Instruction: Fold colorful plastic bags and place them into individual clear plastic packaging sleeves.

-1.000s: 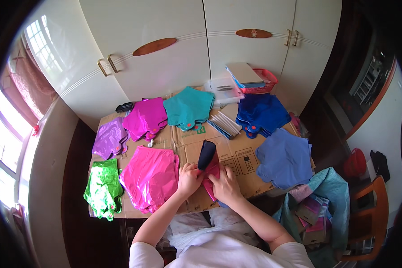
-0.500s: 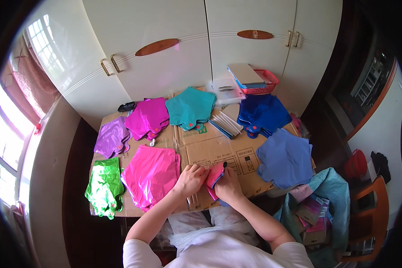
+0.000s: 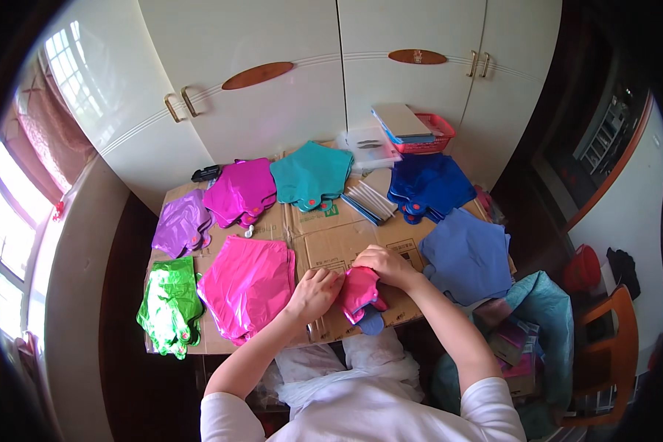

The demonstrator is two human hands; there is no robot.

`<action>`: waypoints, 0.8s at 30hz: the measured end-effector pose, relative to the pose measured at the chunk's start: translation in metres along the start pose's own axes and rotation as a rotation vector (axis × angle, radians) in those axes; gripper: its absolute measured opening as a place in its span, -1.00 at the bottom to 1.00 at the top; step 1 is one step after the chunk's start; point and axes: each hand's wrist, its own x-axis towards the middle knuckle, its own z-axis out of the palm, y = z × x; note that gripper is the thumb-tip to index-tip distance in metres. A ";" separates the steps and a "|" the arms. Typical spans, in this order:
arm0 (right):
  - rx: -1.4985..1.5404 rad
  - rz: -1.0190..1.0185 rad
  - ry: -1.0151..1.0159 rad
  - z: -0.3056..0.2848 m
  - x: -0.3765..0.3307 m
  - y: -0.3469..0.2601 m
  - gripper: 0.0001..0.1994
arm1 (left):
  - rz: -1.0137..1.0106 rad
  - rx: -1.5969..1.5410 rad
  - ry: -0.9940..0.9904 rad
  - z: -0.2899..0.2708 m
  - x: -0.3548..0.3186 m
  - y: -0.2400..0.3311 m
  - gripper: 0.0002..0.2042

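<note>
Fingers (image 3: pixel 330 278) of the left hand (image 3: pixel 315 292) curled narrow against the left edge of a small crumpled hot-pink foil balloon (image 3: pixel 359 292), gripping it; fingers (image 3: pixel 361 259) of the right hand (image 3: pixel 383 266) bent over its top, pinching the same glossy, wrinkled sheet. Held between both hands just above the near edge of the surface (image 3: pixel 331 243) — flattened brown cardboard with dark printed panels near the middle. Under the pink foil, a rounded blue-grey flap (image 3: pixel 372 323) poking out toward the lap.

Just left of the left hand, a broad flat stack of shiny hot-pink foil balloons (image 3: pixel 247 283), smooth and reflective. Further left, a crinkled bright-green foil balloon pile (image 3: pixel 169 306) hanging over the cardboard's edge, and above it a pale violet foil pile (image 3: pixel 180 225). Along the far side: a magenta foil stack (image 3: pixel 241 189), a teal star-shaped foil stack (image 3: pixel 311 174), a fan of thin white and blue strips (image 3: pixel 370 200), a deep-blue foil stack (image 3: pixel 427 186). Right of the right hand, a matte periwinkle-blue star-shaped stack (image 3: pixel 468 254), near but not touching.

Behind, a red plastic basket (image 3: pixel 431 136) bearing a flat white box, against white cupboard doors (image 3: pixel 272 96) with brass handles. Bare cardboard only in the middle strip — piles crowding the left, far and right edges.
</note>
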 end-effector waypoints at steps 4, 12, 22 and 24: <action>-0.200 -0.112 0.031 0.009 -0.005 0.005 -0.89 | 0.007 -0.004 -0.018 -0.002 -0.001 -0.001 -0.61; -0.327 -0.161 0.012 0.010 -0.008 -0.001 -0.86 | 0.041 -0.034 -0.017 -0.011 -0.008 -0.006 -0.61; -0.302 -0.102 -0.116 -0.014 -0.016 -0.041 -0.64 | 0.068 0.072 0.103 -0.002 -0.015 -0.005 -0.63; -0.228 -0.031 -0.184 -0.013 -0.023 -0.056 -0.60 | 0.066 0.064 0.099 -0.002 -0.015 -0.005 -0.62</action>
